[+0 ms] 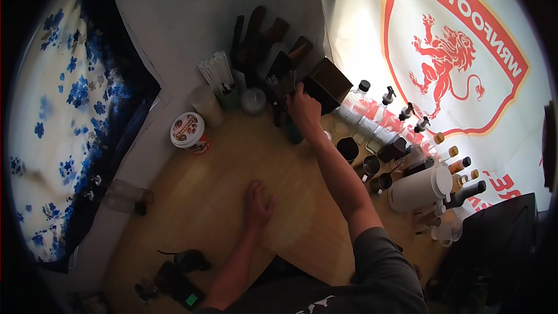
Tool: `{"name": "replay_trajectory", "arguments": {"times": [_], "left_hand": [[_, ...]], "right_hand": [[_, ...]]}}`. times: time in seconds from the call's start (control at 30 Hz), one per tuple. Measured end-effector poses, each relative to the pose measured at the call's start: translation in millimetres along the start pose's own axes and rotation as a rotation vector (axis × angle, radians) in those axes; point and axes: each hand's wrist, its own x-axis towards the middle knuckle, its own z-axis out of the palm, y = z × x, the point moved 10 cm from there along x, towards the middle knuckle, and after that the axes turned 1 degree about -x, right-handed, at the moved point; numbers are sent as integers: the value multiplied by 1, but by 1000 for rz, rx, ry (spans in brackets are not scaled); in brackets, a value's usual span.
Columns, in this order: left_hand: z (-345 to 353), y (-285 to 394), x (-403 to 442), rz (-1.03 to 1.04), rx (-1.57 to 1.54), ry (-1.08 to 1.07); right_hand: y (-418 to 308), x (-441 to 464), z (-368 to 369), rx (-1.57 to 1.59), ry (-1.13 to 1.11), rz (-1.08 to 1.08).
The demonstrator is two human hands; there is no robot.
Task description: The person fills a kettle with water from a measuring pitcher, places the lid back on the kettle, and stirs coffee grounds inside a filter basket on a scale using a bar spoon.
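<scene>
My left hand (258, 206) rests on the wooden table (232, 168), thumb apart from the loosely bent fingers, with nothing seen in it. At the far corner my right hand (303, 109) is stretched out, its fingers closed among dark items; what they hold is too dim to make out. A thin upright piece (293, 78) shows just above those fingers. Right beside them stands a dark square box (329, 84). To the hand's left sit a clear cup (253, 101) and a bundle of white-wrapped straws (216, 71).
A white-lidded tub (189, 129) stands at the left back. Along the right side are several pump bottles (388, 96), dark cups (347, 149) and a white jug (415, 189). A black device with a green screen (180, 285) lies front left. A dark monitor-like object (494, 244) is at the right.
</scene>
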Motion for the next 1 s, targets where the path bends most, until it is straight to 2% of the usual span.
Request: {"name": "replay_trajectory", "arguments": {"times": [0.1,0.33,0.43,0.63,0.7,0.83,1.0], "left_hand": [[-2,0,0,-7,-23,15],[-3,0,1,-18,-21,32],[-6,-1,3,-20,-29,51],[-6,-9,3,-36,4,95],[-8,-10,8,-40,16,128],[-7,-13,7,-16,19,173],[-7,-15,7,-11,24,192]], "right_hand": [[-2,7,15,-92,-90,-39],[1,15,32,-163,-69,-102],[5,15,27,-85,-73,-43],[-6,-24,-27,68,-120,-144],[-4,-38,-54,276,-81,-160],[9,-64,-67,388,-127,-156],[17,-88,-102,484,-30,-149]]}}
